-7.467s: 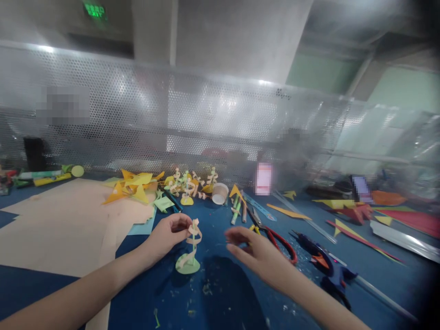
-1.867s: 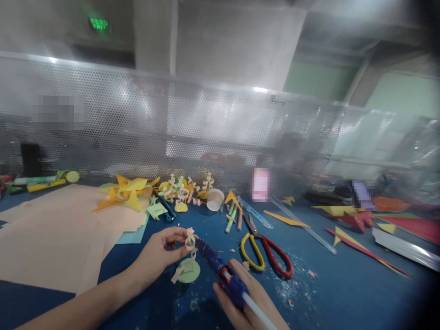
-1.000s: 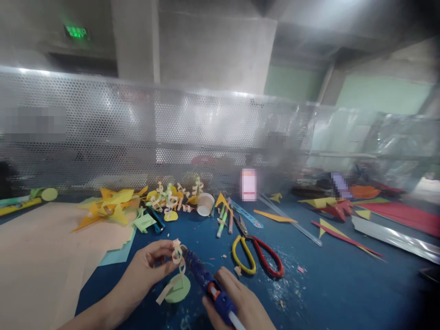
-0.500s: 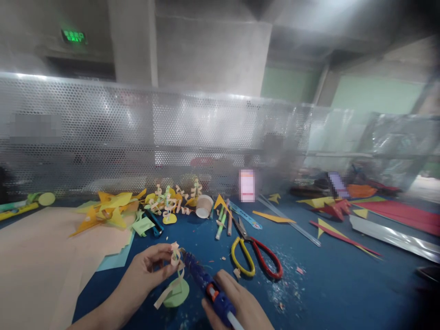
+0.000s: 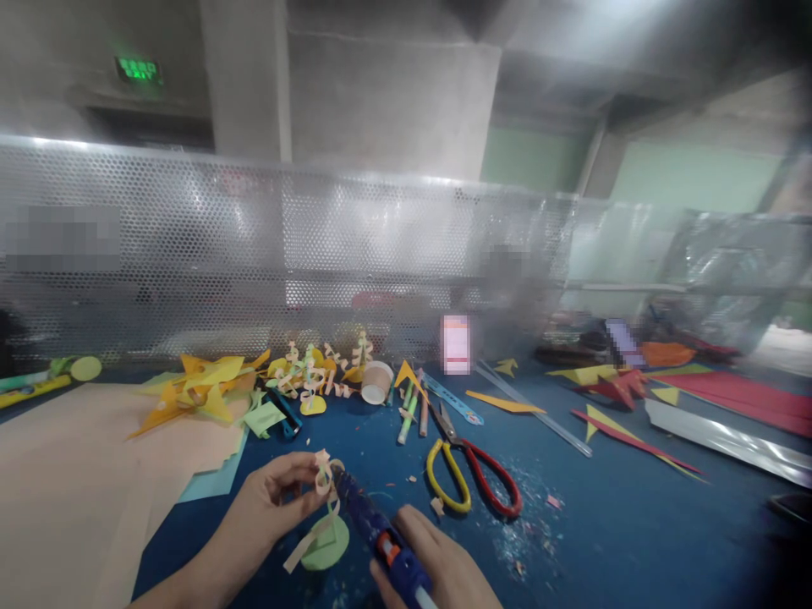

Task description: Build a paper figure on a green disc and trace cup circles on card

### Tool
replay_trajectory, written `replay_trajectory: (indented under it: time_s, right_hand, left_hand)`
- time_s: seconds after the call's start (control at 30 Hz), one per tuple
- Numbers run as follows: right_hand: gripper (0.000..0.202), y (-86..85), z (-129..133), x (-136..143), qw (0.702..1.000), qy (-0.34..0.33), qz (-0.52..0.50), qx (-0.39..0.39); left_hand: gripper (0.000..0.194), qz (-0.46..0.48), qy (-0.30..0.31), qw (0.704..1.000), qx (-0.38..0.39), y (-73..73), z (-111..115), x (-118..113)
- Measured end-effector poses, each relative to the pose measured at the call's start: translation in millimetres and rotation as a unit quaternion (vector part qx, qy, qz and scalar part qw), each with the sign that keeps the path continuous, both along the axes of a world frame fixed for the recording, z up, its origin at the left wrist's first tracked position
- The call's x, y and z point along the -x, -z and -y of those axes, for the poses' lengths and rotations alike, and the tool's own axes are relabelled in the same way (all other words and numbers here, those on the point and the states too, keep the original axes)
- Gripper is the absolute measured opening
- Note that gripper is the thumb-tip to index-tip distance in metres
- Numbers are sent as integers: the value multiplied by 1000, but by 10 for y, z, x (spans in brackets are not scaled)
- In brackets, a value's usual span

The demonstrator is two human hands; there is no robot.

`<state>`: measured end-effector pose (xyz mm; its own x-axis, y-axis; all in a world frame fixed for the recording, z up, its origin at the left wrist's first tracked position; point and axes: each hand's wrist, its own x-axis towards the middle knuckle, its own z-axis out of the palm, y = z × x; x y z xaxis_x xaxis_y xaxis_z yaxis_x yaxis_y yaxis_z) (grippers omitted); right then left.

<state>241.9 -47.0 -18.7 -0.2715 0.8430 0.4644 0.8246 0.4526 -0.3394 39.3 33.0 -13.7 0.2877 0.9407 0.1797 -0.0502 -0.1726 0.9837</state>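
Observation:
Between thumb and fingers, my left hand pinches a small curled paper piece, pale peach with a bit of green. From it a pale paper strip trails down across a light green paper disc. My right hand is wrapped round a dark blue glue gun with an orange part and a white glue stick at its rear. The gun's nozzle points up and left, right beside the curled paper; whether it touches cannot be made out.
Scissors with yellow and red handles lie right of centre. Behind stand a paper cup, curled paper pieces and a phone. Yellow paper stars rest on peach sheets at left. Red paper lies right.
The glue gun has shifted slightly left, its nozzle closer to the curled paper. My left hand and the paper piece have hardly moved.

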Motion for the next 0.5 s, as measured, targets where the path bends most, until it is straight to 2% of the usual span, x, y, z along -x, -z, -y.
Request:
replay_trajectory:
  time_s: [0.17,0.27,0.33,0.43,0.5]
  right_hand:
    - [5,-36,-1,-12,998,-13,-50,-19]
    - [9,-92,24,-12,989,-30,-145,-1]
    - [20,-177,56,-23,970,-37,-236,43]
    - [34,-359,108,-149,924,-37,-366,104]
    - [34,-458,118,-355,913,18,-394,108]
  left_hand:
    - [35,-7,1,1000,16,-52,30,-14]
    - [38,-18,-2,999,28,-100,50,-17]
    - [38,-24,-9,999,29,-119,50,-15]
    - [36,-31,-12,999,38,-129,42,-6]
    - [36,-36,-13,998,41,-130,35,1]
